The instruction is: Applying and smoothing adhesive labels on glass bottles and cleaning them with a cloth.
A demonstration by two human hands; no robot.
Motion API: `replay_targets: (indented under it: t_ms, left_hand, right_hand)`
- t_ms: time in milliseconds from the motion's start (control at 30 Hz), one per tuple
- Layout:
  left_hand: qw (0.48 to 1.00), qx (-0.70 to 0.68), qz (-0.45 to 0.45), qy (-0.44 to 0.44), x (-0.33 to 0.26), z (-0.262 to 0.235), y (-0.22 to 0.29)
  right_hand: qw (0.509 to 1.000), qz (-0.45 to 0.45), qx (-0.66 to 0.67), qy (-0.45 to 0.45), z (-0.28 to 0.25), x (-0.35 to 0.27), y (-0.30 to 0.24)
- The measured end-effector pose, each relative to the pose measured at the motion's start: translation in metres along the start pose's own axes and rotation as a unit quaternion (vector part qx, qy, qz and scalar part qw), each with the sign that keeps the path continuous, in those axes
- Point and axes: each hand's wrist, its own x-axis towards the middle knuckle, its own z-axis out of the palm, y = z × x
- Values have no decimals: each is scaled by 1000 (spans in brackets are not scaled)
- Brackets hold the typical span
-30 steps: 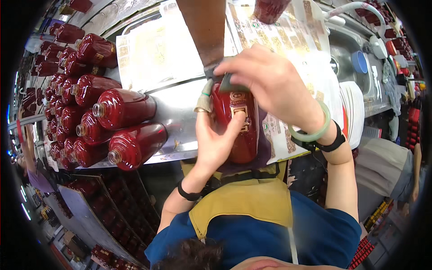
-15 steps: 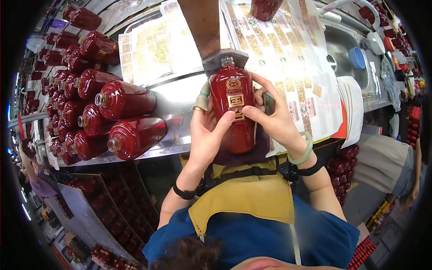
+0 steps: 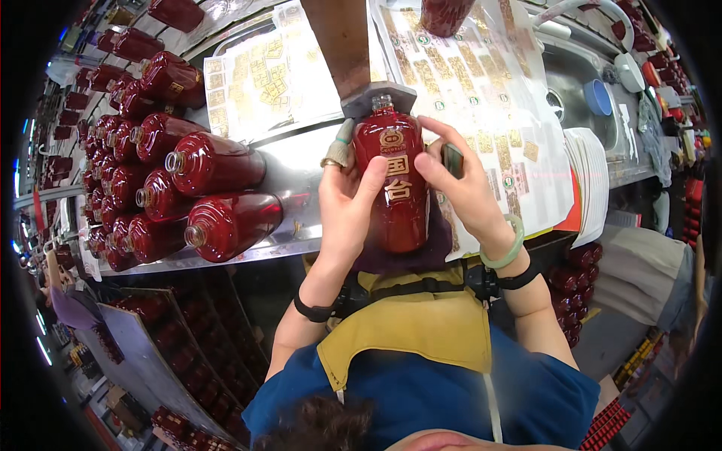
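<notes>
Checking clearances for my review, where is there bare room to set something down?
A mostly bare patch of shiny steel worktop lies between the red glass bottles and the left hand, bounded beyond by a white paper sheet of gold labels. Bottles crowd its left.

Steel sink at right, blue bowl inside. Curved white pipe near sink's far end; rounded white container just beyond rim, clear plastic bag nearby. Far right, person in pale grey clothing. Left edge, another person in purple top, arm raised. Lower left, slanted grey panel; cardboard box below.
</notes>
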Motion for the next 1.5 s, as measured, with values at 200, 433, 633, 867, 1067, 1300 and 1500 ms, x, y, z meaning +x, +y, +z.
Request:
replay_targets:
  t_ms: [200,433,633,867,1067,1300,1500]
  left_hand:
    - [999,44,25,18,5,2,-2]
    - [1000,-4,-14,-1,2,-5,3]
    - [998,28,4,-53,-11,-11,-2]
    - [998,26,2,-60,-10,-10,-2]
    - [997,16,18,-75,-11,-14,-6]
    - [997,-25,-14,-73,-19,-17,4]
    - [996,-49,-34,-72,-13,-20,-12]
  right_hand:
    - [996,-46,-78,12,6,8,7]
    - [999,-23,-35,-4,2,5,5]
    - [996,-24,-79,-32,-4,-10,13]
    - [997,-23,-69,-35,-6,-10,15]
    - [997,-26,-70,-36,-15,-7,-13]
    - [691,-561,-453,-51,-3,19,-42]
    - [637,-570,-439,-276,-5,-9,-31]
